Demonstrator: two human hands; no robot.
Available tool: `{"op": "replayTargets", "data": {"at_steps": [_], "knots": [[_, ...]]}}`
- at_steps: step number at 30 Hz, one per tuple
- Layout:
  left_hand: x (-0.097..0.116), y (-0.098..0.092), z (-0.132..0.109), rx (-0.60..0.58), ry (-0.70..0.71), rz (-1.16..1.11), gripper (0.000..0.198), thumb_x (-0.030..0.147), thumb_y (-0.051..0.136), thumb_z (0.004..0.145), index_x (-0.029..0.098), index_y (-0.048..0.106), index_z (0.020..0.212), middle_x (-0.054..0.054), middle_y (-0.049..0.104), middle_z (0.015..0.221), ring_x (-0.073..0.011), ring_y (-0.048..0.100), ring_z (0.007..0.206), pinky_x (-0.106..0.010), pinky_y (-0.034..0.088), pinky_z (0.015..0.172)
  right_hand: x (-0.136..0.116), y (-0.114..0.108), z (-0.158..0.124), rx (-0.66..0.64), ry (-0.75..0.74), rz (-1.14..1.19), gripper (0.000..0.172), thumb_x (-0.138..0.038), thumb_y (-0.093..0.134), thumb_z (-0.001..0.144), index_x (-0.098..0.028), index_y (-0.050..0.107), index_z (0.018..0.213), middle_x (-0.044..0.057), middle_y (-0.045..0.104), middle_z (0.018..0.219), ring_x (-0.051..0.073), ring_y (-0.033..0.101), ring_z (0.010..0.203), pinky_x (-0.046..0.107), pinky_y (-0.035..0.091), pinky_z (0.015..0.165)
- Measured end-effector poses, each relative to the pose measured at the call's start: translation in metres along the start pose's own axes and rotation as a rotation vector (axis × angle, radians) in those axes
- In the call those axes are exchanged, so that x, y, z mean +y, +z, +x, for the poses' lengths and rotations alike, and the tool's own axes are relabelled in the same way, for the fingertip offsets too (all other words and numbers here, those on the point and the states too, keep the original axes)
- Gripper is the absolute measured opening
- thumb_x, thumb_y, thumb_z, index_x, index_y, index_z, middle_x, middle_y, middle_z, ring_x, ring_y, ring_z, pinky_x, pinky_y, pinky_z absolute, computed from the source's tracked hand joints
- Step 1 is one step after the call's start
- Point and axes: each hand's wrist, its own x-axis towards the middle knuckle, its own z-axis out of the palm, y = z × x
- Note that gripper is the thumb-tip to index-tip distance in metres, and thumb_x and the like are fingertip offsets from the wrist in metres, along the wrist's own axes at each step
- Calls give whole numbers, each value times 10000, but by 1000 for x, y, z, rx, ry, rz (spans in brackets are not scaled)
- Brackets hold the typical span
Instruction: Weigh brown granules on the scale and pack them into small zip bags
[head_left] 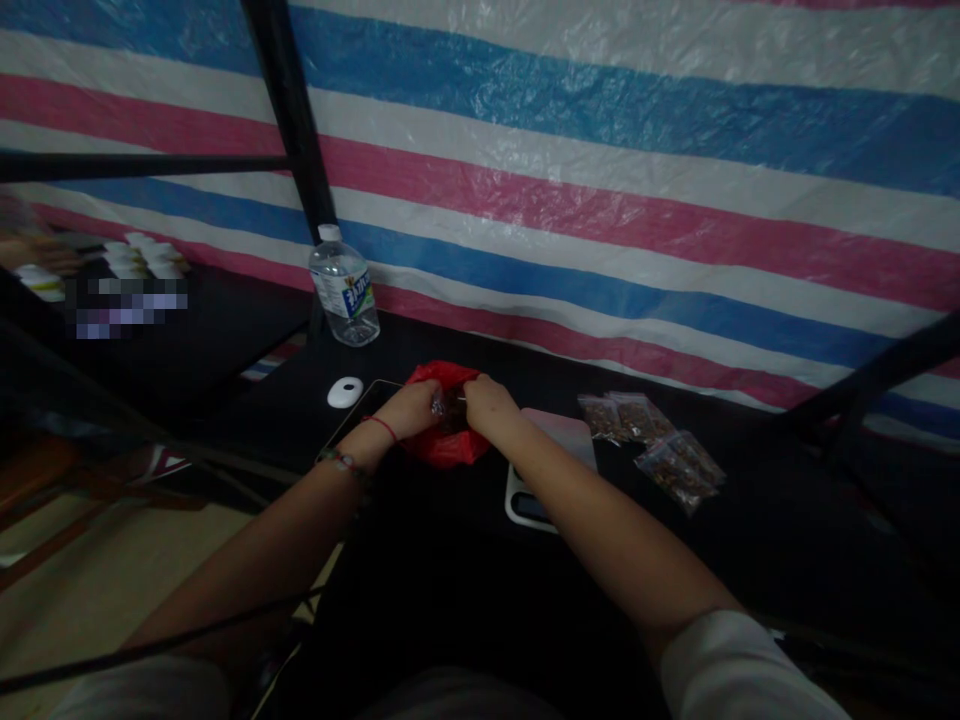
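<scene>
A red plastic bag (459,448) lies crumpled with its mouth open on the black table, and both my hands are at that opening. My left hand (412,410) is closed at the bag's left side, pinching a shiny bit of clear plastic bag (437,404). Opposite it, my right hand (489,402) is closed too, its fingertips bent down into the opening and hidden. Dark brown contents (454,412) show between the hands. Under my right forearm sits a white kitchen scale (559,430), partly covered. Several small zip bags (679,470) of brown pieces lie right of it.
A large clear bottle (346,295) stands at the back left, near a white oval case (345,392). A dark flat device (375,392) lies partly beneath my left wrist. Farther left, another person's hand (34,252) is beside white-capped jars (146,255). Striped sheeting (600,200) hangs behind.
</scene>
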Motion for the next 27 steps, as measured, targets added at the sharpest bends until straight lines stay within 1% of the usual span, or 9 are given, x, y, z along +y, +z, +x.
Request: {"op": "replayTargets", "data": {"at_steps": [5,8,10,12,16,19,22,25,27], "knots": [[-1,-3,4,-10,-22,-2,209,318,642,681,170,582,815,-83,664,837,-209,604,711,-289,411,621,3,-1,8,-10,-5,-7,318,-94,424,866,-56,654,1082,209,629,1104,254,643,983,335,497,824],[0,-3,7,-25,-32,-28,311,389,705,626,172,583,812,-77,661,842,-222,608,742,-292,416,626,6,-1,14,-16,-29,-13,291,-106,462,858,-39,649,1070,224,624,1101,272,645,962,352,495,804],[0,-1,9,-38,-24,-43,368,444,719,608,172,587,816,-67,657,829,-223,608,742,-294,421,628,8,0,20,-27,-88,-5,259,-137,527,838,-71,655,1052,190,635,1108,255,635,981,325,483,826],[0,1,11,-40,-11,-38,370,443,722,612,169,585,819,-62,654,816,-215,605,724,-291,422,623,10,2,25,-45,-176,12,233,-162,573,819,-110,661,1028,147,649,1101,225,624,998,288,466,846],[-4,2,12,-19,10,-28,229,326,666,681,164,573,813,-64,652,812,-192,600,705,-275,413,617,16,9,33,-47,-321,48,198,-181,583,805,-117,661,976,130,671,1031,204,622,960,271,449,824],[-8,1,11,4,12,-49,196,344,626,714,176,566,797,-50,643,778,-180,595,671,-266,395,591,20,12,35,-24,-332,95,202,-157,575,782,-131,668,960,117,685,1000,198,630,921,260,445,791],[-10,-3,10,51,-48,-118,221,386,630,705,190,555,776,-25,635,735,-173,594,653,-258,390,571,21,13,34,-14,-335,185,203,-164,612,741,-147,679,932,90,702,950,187,642,856,238,442,728],[-10,-8,9,110,-111,-243,258,396,663,673,192,534,762,-5,639,733,-164,597,662,-250,413,574,21,14,33,-4,-270,294,231,-207,676,700,-147,673,923,70,706,909,175,641,787,223,431,644],[-9,-10,8,155,-114,-360,303,418,678,660,189,519,779,-2,643,743,-162,602,662,-256,437,579,21,14,33,-18,-225,384,278,-215,713,671,-142,664,935,58,704,893,164,637,756,214,424,614]]}}
